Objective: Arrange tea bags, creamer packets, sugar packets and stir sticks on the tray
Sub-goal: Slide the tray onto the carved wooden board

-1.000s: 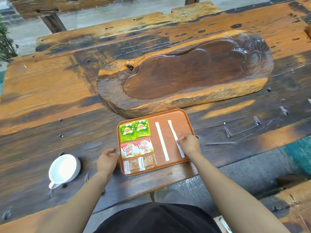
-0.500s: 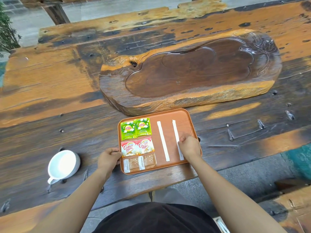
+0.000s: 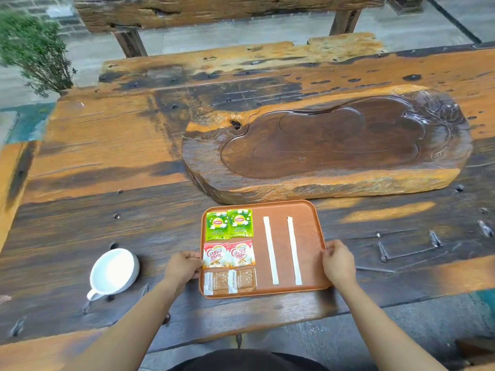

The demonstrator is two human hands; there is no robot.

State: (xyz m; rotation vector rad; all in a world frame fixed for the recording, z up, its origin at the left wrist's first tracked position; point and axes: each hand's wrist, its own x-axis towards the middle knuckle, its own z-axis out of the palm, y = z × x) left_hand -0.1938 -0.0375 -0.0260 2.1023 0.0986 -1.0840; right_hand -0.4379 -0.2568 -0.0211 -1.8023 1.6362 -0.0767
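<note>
An orange-brown tray (image 3: 305, 210) lies near the table's front edge. On its left side two green tea bags (image 3: 229, 224) sit at the back, two red-and-white creamer packets (image 3: 228, 254) in the middle, and two brown sugar packets (image 3: 229, 281) at the front. Two white wrapped stir sticks (image 3: 270, 249) lie parallel on the right half. My left hand (image 3: 183, 266) grips the tray's left rim. My right hand (image 3: 338, 262) grips the right rim.
A white cup (image 3: 113, 271) lies on the table left of the tray. A large carved wooden tea board (image 3: 321, 145) sits just behind the tray. The table's front edge runs close below the tray. A plant (image 3: 34, 49) stands at far left.
My right hand has left the right stir stick and moved out to the tray's right rim. That stick now lies straight, parallel to the other. My left hand stays on the left rim.
</note>
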